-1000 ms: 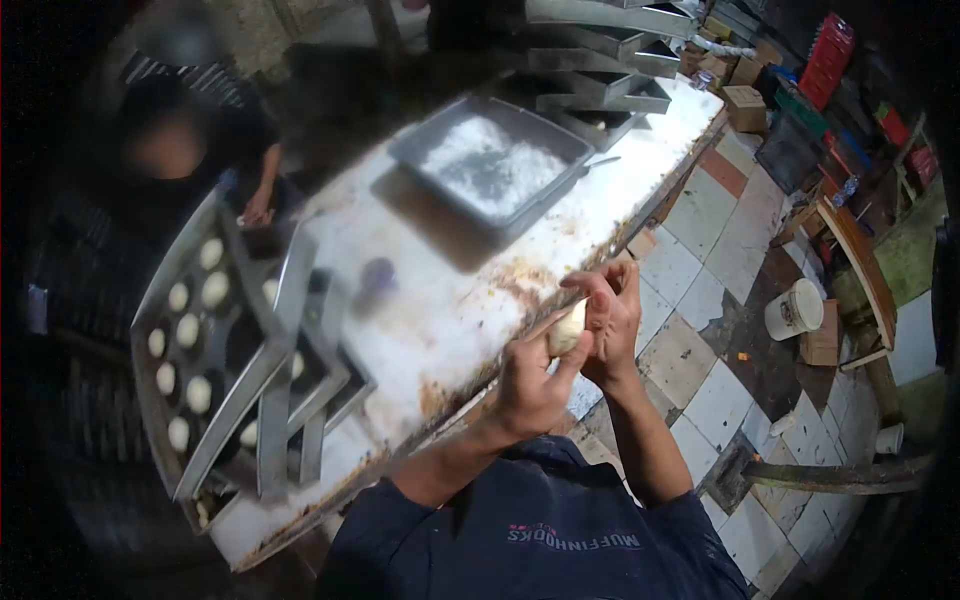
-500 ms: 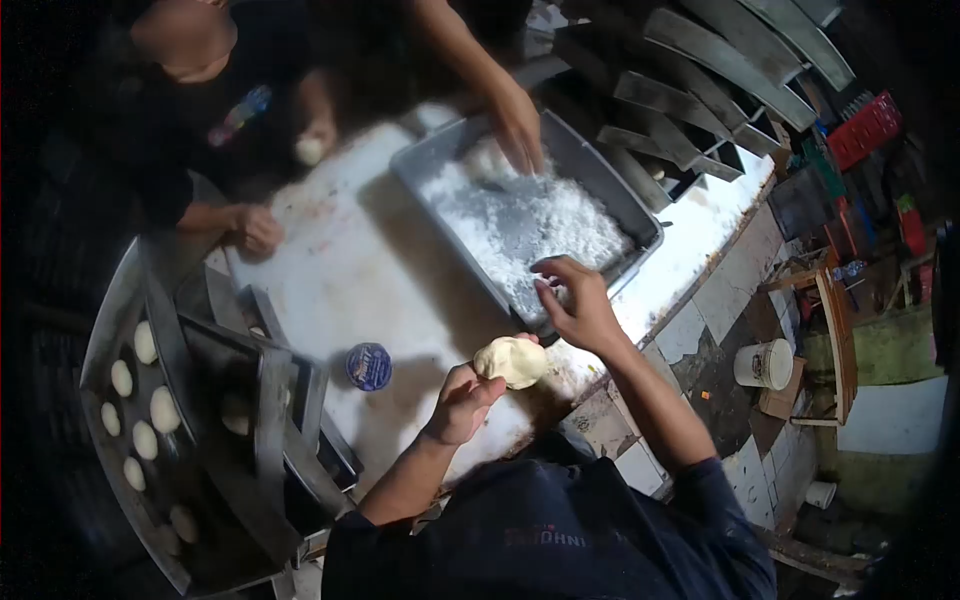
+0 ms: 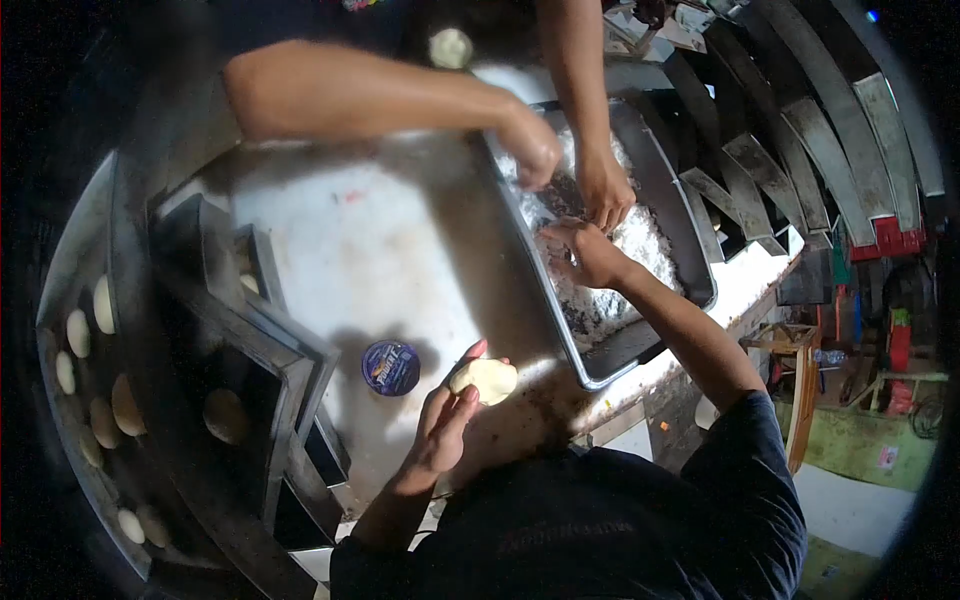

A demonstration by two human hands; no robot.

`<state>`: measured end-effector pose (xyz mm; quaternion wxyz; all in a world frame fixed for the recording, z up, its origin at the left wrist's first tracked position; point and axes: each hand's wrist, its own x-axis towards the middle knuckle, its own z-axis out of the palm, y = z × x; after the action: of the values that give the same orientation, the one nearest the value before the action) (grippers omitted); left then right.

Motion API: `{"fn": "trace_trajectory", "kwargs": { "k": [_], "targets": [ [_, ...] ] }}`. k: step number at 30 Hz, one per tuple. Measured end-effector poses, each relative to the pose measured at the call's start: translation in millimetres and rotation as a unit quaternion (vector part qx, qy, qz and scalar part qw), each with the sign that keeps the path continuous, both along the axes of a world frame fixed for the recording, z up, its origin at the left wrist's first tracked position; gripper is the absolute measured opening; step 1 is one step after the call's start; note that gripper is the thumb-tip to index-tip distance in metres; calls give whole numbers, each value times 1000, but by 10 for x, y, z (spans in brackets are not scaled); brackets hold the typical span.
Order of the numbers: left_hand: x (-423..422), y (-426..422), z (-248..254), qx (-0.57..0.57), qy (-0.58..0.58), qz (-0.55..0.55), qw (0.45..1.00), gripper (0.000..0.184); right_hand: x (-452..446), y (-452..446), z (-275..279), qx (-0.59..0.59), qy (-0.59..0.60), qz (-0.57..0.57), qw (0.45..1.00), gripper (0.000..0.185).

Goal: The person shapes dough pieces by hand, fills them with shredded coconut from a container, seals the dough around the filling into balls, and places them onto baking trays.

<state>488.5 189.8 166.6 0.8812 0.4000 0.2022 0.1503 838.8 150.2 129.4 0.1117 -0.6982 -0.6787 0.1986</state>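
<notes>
A flattened piece of pale dough (image 3: pixel 486 381) rests in my left hand (image 3: pixel 445 420), held between thumb and fingers above the table's near side. My right hand (image 3: pixel 590 257) reaches into a grey tray (image 3: pixel 590 381) of white shredded or powdery filling (image 3: pixel 645 247). Its fingers are bent over the filling; their tips are partly lost in shadow, and whether they hold anything cannot be made out. Two hands of other people are in the same tray, one (image 3: pixel 606 188) just beyond mine and one (image 3: pixel 530 150) at its far left.
A round purple-labelled container (image 3: pixel 390 368) stands on the white table (image 3: pixel 350 240). Metal pans (image 3: pixel 300 370) are stacked at the left, some holding dough pieces (image 3: pixel 78 333). More metal pans (image 3: pixel 760 170) stand at the right. Another dough ball (image 3: pixel 450 47) is at the far side.
My right hand has left the dough and moved into the tray. The dough stays in my left hand, now flattened. A second co-worker's arm has come over the tray. The view has shifted.
</notes>
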Motion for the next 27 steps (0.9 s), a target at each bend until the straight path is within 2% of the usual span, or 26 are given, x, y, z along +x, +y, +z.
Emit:
{"fn": "trace_trajectory", "kwargs": {
  "k": [2,3,4,6,8,10,12,14,15,16,18,20,22,23,24,26,27],
  "targets": [
    [14,19,28,2,7,9,1000,59,-50,-13,52,79,27,-3,997,44],
    [26,22,26,-10,6,9,1000,59,-73,-9,61,82,27,-7,996,42],
    [39,21,25,-20,4,8,1000,59,-51,1,43,82,25,-8,996,42],
    [55,4,38,-17,5,7,1000,59,-26,25,-6,2,-21,-23,1000,35],
    [63,26,133,-18,-2,17,1000,59,-46,-1,13,33,-43,-3,999,29],
    [72,57,133,-19,-10,33,999,59,-56,-7,10,135,-56,24,989,27],
    [97,79,198,-21,-15,38,999,60,-19,-28,17,128,-50,24,990,28],
    [105,90,245,-11,-29,43,999,60,68,-65,-16,24,-80,7,996,34],
    [108,88,286,-1,-35,44,998,60,84,-94,21,-33,-55,-7,998,35],
    [109,92,288,3,-35,42,998,60,67,-131,40,-30,-54,-8,998,35],
    [133,99,276,-7,-43,51,998,59,17,-231,79,76,-78,50,993,23],
    [218,138,302,-11,-55,67,996,60,28,-243,11,40,-65,39,996,22],
    [342,165,400,-3,-69,84,994,60,75,-256,-101,26,-132,36,990,24],
    [409,172,434,1,-73,89,993,60,108,-214,-114,7,-60,-17,998,25],
    [473,165,467,6,-75,94,993,59,28,-183,200,1,-85,-40,996,25],
    [613,119,492,-8,-52,101,994,56,124,-329,252,51,173,-159,971,24],
    [668,88,448,-24,-59,102,993,53,66,-388,355,17,309,-251,917,26]
  ]
}}
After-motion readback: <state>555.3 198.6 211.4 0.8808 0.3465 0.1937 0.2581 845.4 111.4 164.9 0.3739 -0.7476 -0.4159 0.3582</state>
